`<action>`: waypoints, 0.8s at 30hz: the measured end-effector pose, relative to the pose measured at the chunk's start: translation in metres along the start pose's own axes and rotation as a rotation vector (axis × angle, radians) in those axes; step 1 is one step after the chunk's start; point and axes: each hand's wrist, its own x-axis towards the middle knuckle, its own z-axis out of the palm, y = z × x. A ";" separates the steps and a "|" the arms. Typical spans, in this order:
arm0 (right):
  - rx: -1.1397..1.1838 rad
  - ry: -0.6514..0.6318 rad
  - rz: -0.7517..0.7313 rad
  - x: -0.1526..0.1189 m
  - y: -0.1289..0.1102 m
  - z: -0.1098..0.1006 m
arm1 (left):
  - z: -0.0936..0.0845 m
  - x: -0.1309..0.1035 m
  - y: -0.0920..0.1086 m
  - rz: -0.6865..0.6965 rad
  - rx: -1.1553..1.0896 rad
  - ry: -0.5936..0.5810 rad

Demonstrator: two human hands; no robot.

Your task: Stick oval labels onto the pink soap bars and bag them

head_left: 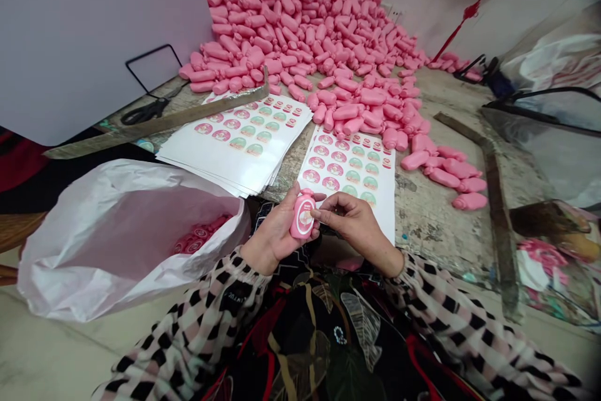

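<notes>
My left hand (277,229) is closed around a small pink plastic bottle (297,229), holding it upright over the table's front edge. An oval label with a pink and white design (305,216) sits on the bottle's front. My right hand (350,216) comes in from the right with thumb and forefinger pinched together at the label's right side. Whatever the pinch holds, if anything, is too small to tell. Just beyond my hands lies a sheet of pink and green stickers (345,169), partly under loose bottles.
A big heap of pink bottles (300,19) covers the back of the table. Left are a stack of sticker sheets (220,163), a flat bar (164,126) and black scissors (145,111). A white sack (94,232) with labelled bottles stands front left; another bar (498,213) lies right.
</notes>
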 end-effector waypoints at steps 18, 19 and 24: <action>-0.829 0.099 -0.188 -0.007 -0.013 -0.014 | -0.005 0.002 -0.005 -0.048 0.114 0.046; -0.754 0.108 -0.133 -0.006 -0.012 -0.013 | -0.003 0.002 -0.006 -0.039 0.150 0.068; -0.035 -0.027 0.246 -0.003 0.001 -0.003 | 0.007 -0.002 -0.013 0.057 0.365 0.077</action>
